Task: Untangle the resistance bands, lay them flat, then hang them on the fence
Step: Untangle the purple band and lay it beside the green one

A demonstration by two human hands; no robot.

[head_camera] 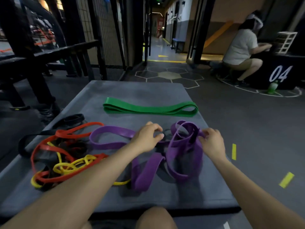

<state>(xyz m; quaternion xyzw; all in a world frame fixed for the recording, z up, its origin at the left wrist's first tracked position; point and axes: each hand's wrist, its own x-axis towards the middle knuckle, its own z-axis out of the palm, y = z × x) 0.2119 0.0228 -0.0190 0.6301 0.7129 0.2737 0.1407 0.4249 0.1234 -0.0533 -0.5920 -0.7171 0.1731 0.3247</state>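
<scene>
A green band (150, 109) lies folded flat across the far part of the grey mat (132, 91). In the middle a wide purple band (181, 156) sits twisted in loops. My left hand (146, 138) is over its left side with fingers curled, pinching at the knot near a dark band. My right hand (212, 142) pinches the purple band at its right edge. At the left lies a tangle of red (66, 134), yellow (74, 166) and black (74, 119) bands. The mesh fence (105, 30) stands at the back left.
A black bench frame (49, 52) stands left of the mat. A person (239, 48) crouches at the far right beside a black box marked 04 (280, 73), with a green bottle (273, 87) at its foot. Yellow tape marks (286, 179) dot the floor. My knee (155, 217) shows at the bottom.
</scene>
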